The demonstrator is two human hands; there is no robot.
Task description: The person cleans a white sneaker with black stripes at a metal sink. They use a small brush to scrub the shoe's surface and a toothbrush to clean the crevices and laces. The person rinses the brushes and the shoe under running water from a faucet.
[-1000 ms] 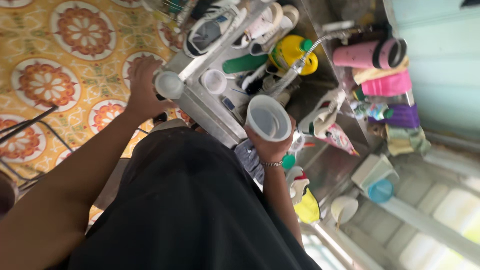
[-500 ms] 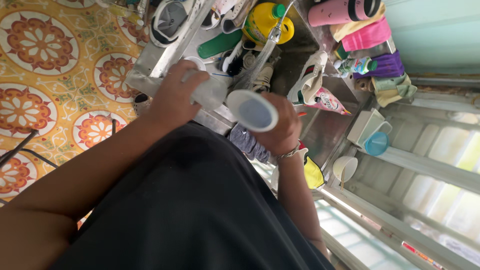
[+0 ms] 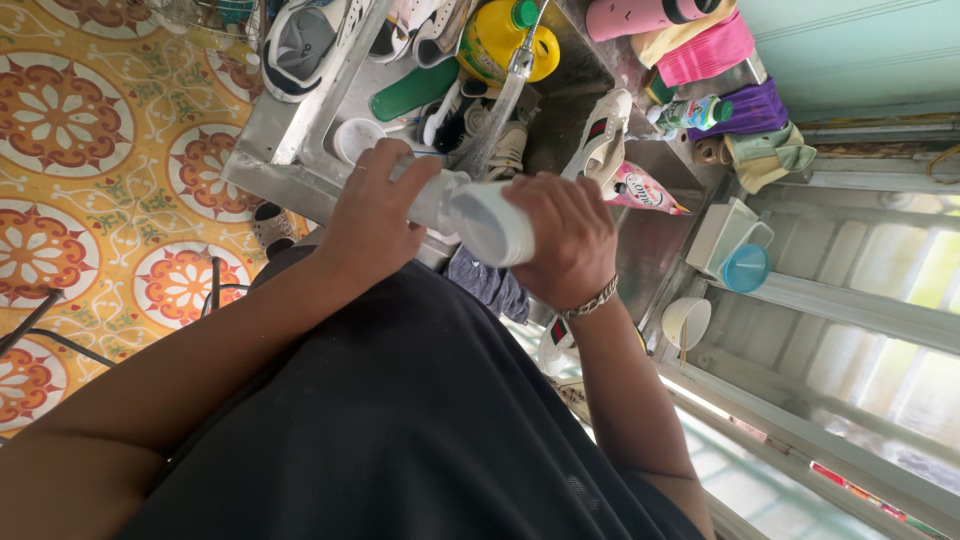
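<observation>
My right hand, with a metal bracelet on the wrist, grips a white plastic cup lying on its side over the front edge of the steel sink. My left hand holds a smaller translucent cup, whose end meets the white cup. Both cups are held close to my body, just below the stream of water running from the tap.
Several shoes lie in the sink, along with a green brush, a yellow bottle and a small white lid. Pink and purple cloths, a pink pouch and a blue cup line the far side. Patterned orange floor tiles are at left.
Both hands have drawn together in front of me. The small cup came off the sink's edge and now meets the white cup, which tipped from mouth-up onto its side.
</observation>
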